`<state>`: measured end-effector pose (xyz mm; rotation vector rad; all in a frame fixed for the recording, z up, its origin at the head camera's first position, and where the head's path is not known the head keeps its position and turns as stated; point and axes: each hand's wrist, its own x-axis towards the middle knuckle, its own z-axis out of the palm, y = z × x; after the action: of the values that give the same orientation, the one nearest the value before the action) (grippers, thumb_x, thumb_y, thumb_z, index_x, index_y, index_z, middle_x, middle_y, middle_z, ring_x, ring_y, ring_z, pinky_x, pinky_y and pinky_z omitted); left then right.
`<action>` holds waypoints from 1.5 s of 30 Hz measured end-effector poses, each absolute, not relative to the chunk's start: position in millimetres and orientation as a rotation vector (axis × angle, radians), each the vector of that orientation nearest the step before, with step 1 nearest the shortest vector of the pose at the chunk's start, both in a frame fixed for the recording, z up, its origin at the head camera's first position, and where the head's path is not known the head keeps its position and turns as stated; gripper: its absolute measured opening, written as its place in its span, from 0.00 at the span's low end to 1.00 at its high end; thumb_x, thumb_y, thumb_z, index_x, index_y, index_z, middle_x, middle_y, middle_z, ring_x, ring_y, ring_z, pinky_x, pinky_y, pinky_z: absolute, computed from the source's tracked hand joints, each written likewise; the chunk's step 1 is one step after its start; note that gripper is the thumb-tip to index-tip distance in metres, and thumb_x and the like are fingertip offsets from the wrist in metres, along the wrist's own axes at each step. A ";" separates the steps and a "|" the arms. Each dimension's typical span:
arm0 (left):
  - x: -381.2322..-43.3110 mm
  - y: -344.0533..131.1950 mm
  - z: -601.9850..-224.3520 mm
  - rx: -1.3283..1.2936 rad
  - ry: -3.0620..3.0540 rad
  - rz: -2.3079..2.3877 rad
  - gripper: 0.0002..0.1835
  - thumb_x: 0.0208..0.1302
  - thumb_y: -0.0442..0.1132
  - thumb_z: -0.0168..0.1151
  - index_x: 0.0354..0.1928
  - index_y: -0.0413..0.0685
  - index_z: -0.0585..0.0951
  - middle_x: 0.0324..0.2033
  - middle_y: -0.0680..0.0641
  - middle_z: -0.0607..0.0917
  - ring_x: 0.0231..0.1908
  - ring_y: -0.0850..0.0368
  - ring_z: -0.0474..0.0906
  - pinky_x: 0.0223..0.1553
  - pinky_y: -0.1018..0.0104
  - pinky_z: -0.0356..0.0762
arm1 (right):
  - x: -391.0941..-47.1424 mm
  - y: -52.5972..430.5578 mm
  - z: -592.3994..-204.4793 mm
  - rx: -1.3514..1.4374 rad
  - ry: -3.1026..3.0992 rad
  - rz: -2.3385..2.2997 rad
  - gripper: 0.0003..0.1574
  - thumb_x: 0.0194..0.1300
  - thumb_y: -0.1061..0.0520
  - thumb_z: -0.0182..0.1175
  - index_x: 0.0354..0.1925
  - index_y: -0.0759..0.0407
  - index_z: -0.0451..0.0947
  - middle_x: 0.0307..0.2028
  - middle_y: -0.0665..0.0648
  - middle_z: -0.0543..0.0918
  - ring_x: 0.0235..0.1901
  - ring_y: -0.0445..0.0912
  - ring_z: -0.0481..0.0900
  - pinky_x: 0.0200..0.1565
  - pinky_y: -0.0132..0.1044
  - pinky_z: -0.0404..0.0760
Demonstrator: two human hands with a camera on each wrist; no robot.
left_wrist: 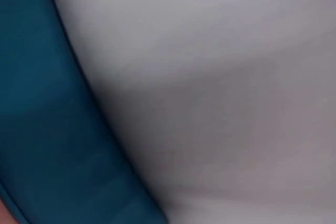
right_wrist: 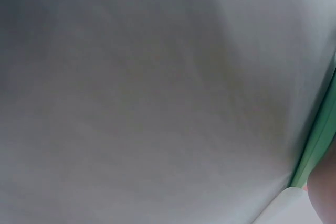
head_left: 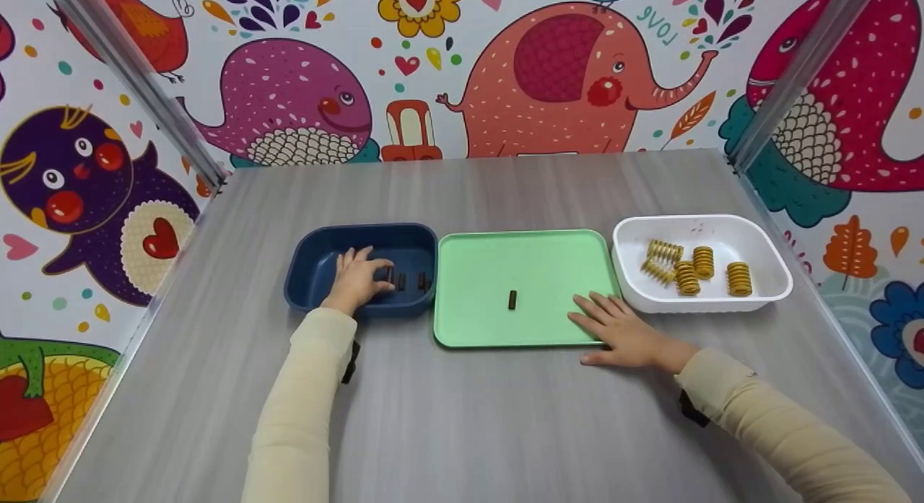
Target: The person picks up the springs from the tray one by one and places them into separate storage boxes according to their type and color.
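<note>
In the head view, my left hand [head_left: 354, 278] reaches into a dark blue bin [head_left: 317, 247]. Its thumb and forefinger pinch a small dark cylinder [head_left: 390, 275] at its two ends. More dark cylinders [head_left: 422, 281] lie in the bin just right of the fingertips. My right hand [head_left: 626, 337] rests with fingers spread on the near right corner of a light green tray [head_left: 476, 272], the thumb over the grey table. One dark cylinder [head_left: 512, 299] lies on the tray. The left wrist view has the bin's outer wall [left_wrist: 63, 129]; neither wrist view shows the cylinders.
A white bin [head_left: 776, 272] with several brass-coloured coil springs [head_left: 739, 279] stands right of the tray. Bin, tray and bin sit side by side on the grey table [head_left: 462, 416]. Cartoon-printed walls [head_left: 433, 63] and metal posts [head_left: 144, 92] border the table.
</note>
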<state>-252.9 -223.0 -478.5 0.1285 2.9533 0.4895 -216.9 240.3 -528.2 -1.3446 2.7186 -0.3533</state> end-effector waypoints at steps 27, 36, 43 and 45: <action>-252.5 -214.4 -477.2 0.244 3.024 0.526 0.27 0.58 0.45 0.62 0.60 0.51 0.72 0.66 0.36 0.59 0.66 0.32 0.47 0.65 0.42 0.41 | -214.8 243.1 -530.7 -1.387 2.758 -0.363 0.46 0.59 0.35 0.55 0.65 0.61 0.60 0.66 0.69 0.57 0.64 0.68 0.52 0.58 0.64 0.50; -252.2 -203.2 -472.4 0.320 3.125 0.427 0.29 0.59 0.50 0.60 0.63 0.55 0.69 0.68 0.37 0.56 0.67 0.33 0.41 0.66 0.43 0.35 | -215.3 241.5 -527.5 -1.347 2.720 -0.335 0.46 0.59 0.36 0.55 0.67 0.61 0.58 0.67 0.68 0.54 0.66 0.67 0.49 0.60 0.62 0.47; -251.9 -191.0 -463.3 0.339 3.169 0.428 0.35 0.59 0.54 0.59 0.67 0.54 0.62 0.68 0.36 0.54 0.67 0.33 0.41 0.65 0.42 0.35 | -216.6 241.3 -529.0 -1.373 2.726 -0.348 0.46 0.59 0.36 0.55 0.67 0.61 0.59 0.67 0.68 0.55 0.65 0.67 0.49 0.59 0.62 0.47; -251.7 -186.1 -460.9 0.366 3.185 0.430 0.35 0.59 0.54 0.59 0.67 0.54 0.62 0.67 0.36 0.55 0.67 0.33 0.41 0.65 0.42 0.35 | -217.1 241.1 -529.1 -1.371 2.726 -0.346 0.46 0.59 0.36 0.55 0.67 0.60 0.59 0.67 0.68 0.55 0.65 0.67 0.49 0.59 0.62 0.47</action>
<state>-251.7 -186.1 -460.9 0.3660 3.1853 0.4304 -217.1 241.1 -529.1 -1.3713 2.7256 -0.3463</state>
